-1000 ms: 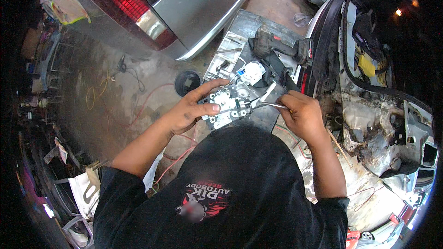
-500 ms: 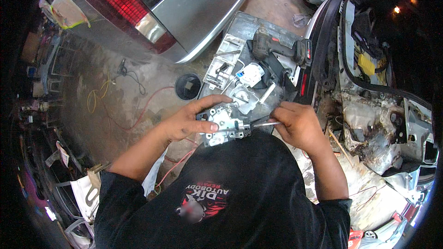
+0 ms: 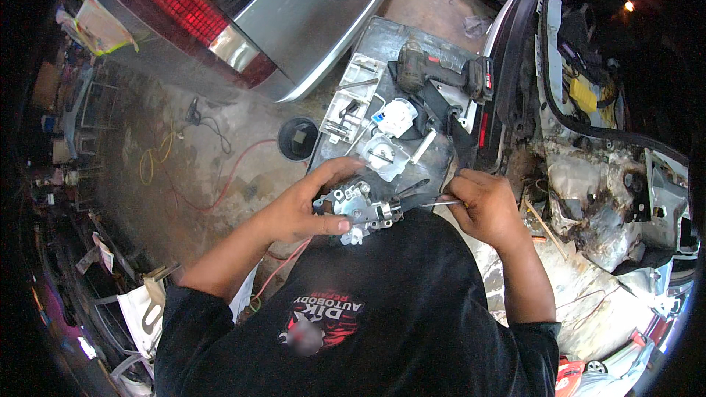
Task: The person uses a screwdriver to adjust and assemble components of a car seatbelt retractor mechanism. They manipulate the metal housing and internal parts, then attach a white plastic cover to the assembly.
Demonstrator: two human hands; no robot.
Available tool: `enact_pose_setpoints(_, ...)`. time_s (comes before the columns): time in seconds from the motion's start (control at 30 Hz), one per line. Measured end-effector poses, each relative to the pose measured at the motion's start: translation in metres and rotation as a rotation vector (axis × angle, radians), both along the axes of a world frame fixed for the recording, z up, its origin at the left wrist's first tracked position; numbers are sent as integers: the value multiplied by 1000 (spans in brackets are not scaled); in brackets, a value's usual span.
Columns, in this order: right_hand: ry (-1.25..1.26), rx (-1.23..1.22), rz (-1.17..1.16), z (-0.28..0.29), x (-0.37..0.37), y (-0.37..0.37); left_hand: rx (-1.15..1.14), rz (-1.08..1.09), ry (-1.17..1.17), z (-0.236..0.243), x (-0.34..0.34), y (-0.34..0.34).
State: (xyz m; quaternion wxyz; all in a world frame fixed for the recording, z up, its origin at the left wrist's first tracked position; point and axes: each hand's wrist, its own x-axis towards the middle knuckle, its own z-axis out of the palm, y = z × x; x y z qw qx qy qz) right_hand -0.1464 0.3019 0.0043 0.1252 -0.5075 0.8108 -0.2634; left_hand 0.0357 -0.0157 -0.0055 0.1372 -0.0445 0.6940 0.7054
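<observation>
A silver car [image 3: 323, 26] stands on a stained concrete floor [image 3: 254, 121]. Below the silver car lie a looped yellow cord [image 3: 142, 160] and a red hose [image 3: 292, 254], with a round black bucket [image 3: 298, 139] just beside its rear corner. Right of the silver car are a grimy, opened car body [image 3: 585, 184] and a small glowing lamp [image 3: 629, 6] in darkness; dim, cluttered shelves [image 3: 92, 117] line its left.
</observation>
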Motion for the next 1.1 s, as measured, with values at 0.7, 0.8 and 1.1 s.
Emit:
enact_pose_setpoints(0.7,65,-15,4,15,1,7,-66,-98,-48,5,7,-5)
enact_pose_setpoints(0.8,57,-6,16,13,3,7,-94,-118,-11,5,7,-6)
enact_pose_setpoints(1.1,37,-22,36,12,6,4,-72,-122,-3,3,9,-8)
